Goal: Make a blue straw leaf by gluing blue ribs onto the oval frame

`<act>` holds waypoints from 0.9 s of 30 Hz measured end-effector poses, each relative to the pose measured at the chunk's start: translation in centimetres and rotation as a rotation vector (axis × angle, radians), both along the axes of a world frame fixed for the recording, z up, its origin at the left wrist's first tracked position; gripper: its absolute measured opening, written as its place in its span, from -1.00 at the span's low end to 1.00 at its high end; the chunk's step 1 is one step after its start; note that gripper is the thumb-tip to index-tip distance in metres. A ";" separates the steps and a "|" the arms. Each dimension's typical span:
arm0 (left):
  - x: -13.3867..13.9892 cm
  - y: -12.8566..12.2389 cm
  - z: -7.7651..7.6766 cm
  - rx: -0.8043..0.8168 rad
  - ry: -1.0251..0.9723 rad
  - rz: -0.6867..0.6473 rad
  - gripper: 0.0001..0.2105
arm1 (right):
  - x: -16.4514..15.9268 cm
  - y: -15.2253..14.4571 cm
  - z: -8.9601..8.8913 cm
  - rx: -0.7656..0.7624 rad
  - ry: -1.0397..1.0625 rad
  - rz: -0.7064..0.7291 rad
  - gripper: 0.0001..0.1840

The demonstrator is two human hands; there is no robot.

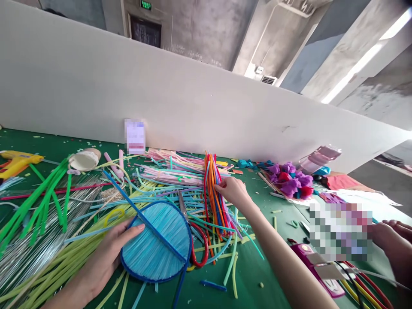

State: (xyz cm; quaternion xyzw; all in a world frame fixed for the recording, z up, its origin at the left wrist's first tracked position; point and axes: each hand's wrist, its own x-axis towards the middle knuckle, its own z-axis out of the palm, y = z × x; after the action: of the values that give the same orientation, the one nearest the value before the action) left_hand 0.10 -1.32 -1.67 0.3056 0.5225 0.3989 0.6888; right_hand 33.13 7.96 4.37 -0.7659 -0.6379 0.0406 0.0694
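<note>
In my left hand [107,246] is a round, light-blue disc [170,227], covered in pipe cleaners and edged in dark blue. A dark blue pipe cleaner [128,199] crosses its face, and my thumb presses on the top near the left edge. My right hand [236,193] has its thumb and fingers pinched together at a bundle of orange, red and purple pipe cleaners [212,197]; exactly which strand is between the fingertips is hidden. Red-handled scissors [200,244] lie between disc and bundle, partly covered by strands.
Pink pipe cleaners [170,175] and yellow-green ones [67,272] cover the green table. A yellow glue gun [19,162] is far left. Purple and red flowers [291,180] lie at right, near a pink bottle [320,158]. Another person's hands [391,236] hold a blurred-out item.
</note>
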 end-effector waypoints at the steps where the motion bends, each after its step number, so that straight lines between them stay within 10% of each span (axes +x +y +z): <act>1: 0.0 0.0 0.0 -0.013 0.009 -0.010 -0.63 | 0.0 0.4 -0.1 -0.033 -0.003 -0.008 -0.74; 7: -0.1 -0.1 0.5 -0.057 -0.045 -0.016 -0.54 | 0.6 1.6 0.7 -0.199 0.043 -0.014 -0.67; 19: 0.0 0.1 0.4 -0.013 -0.098 -0.050 -0.46 | 0.8 1.6 8.7 -0.041 0.370 -0.011 -0.69; 27: 0.3 0.0 1.0 0.045 -0.091 -0.056 -0.52 | -1.0 -5.5 14.6 0.162 0.356 0.247 -0.62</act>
State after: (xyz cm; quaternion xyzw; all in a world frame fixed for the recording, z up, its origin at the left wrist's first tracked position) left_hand 0.39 -1.37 -0.71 0.3168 0.4729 0.4048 0.7156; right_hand 32.15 2.42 18.97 -0.6547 -0.7057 0.1320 0.2365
